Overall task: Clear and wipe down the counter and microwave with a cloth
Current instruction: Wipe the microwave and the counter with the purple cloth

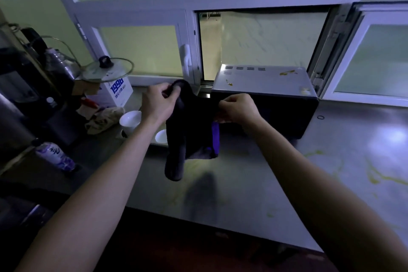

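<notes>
Now left hand (157, 104) and right hand (239, 109) fingers (230, 100) pinch the cloth (189, 132), hanging lengthwise downward.

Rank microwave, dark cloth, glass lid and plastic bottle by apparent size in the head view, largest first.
1. microwave
2. dark cloth
3. glass lid and plastic bottle: about alike, left unranked.
</notes>
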### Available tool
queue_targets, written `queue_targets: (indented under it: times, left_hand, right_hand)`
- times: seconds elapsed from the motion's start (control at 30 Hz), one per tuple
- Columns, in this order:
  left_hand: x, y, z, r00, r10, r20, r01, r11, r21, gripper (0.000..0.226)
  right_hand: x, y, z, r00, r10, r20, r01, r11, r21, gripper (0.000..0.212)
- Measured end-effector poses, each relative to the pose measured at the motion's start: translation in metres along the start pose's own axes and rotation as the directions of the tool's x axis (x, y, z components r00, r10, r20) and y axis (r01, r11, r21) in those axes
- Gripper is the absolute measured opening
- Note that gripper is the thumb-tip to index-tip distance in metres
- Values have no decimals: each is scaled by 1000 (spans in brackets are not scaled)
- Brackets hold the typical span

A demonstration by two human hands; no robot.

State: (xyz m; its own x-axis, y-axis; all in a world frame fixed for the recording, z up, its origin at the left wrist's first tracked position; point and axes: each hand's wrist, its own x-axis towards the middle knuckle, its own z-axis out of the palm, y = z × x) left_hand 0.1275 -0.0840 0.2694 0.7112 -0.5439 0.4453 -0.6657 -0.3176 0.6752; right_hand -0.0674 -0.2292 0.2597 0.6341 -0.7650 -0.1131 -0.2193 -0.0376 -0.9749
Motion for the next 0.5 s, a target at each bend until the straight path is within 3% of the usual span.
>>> queue_targets:
  times: [0.07,0.23,0.37,0.43,0.5]
  left_hand:
    - [-8,-2,14,998,53,36,-51,997,-54,11]
    - [-40,6,56,952,258,166,-246,965,-88,25]
    - [-47,14,84,955,129,266,-84,981,-174,31]
    - [-50,25,93,929,36,369,88,946,-313,24]
    - [-54,38,103,894,38,447,166,898,-408,35]
  right_hand:
    - [-4,-12,-2,998,52,23,-54,990,131,10]
    - [-7,-16,-23,996,49,-74,-29,968,251,27]
    - [-11,-11,-46,994,59,-89,-32,961,274,21]
    - [-11,-10,-57,993,68,-93,-39,960,277,15]
    - [-12,-11,-70,993,66,-102,-35,960,279,9]
